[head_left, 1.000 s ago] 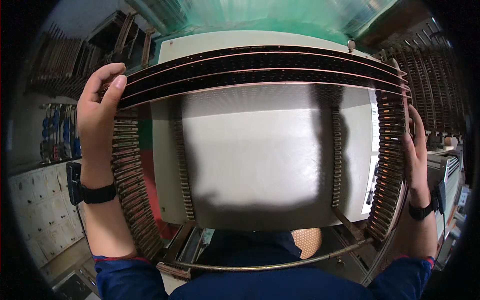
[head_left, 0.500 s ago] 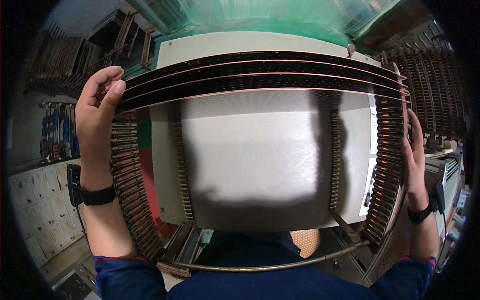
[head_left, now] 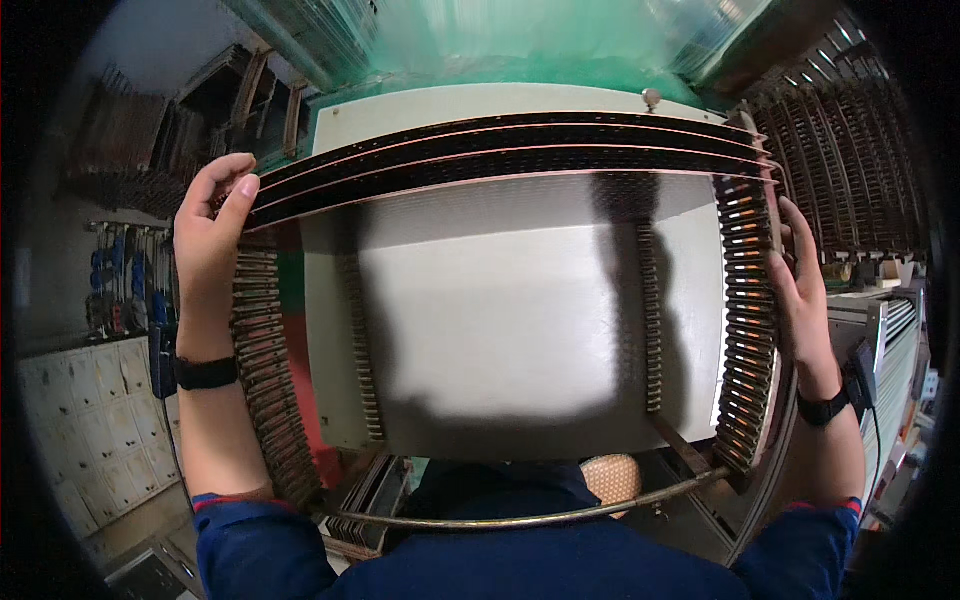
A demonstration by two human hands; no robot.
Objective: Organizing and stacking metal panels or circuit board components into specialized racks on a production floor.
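Between my hands is a metal rack (head_left: pixel 262 345) with rows of coiled, rod-like slots along both sides. Several dark, thin boards (head_left: pixel 500 160) with copper-coloured edges and small holes stand in its far end, close together. My left hand (head_left: pixel 215 215) is closed at the far left corner, thumb and fingers curled around the rack's side at the board ends. What its fingertips press on is partly hidden. On the right, my right hand (head_left: pixel 800 270) grips the outer side of the rack, its thumb and fingers along the frame. Dark bands circle both wrists.
A pale board (head_left: pixel 510 320) lies beneath the rack, with green sheeting (head_left: pixel 500 60) beyond it. More slotted racks (head_left: pixel 840 170) stand at far right, and dark panels (head_left: pixel 130 140) at far left. A woven seat (head_left: pixel 610 480) shows near my body.
The view has shifted. The right side of the rack and my right hand sit further left in the picture; my left hand sits slightly further right and lower. Both hands keep their hold.
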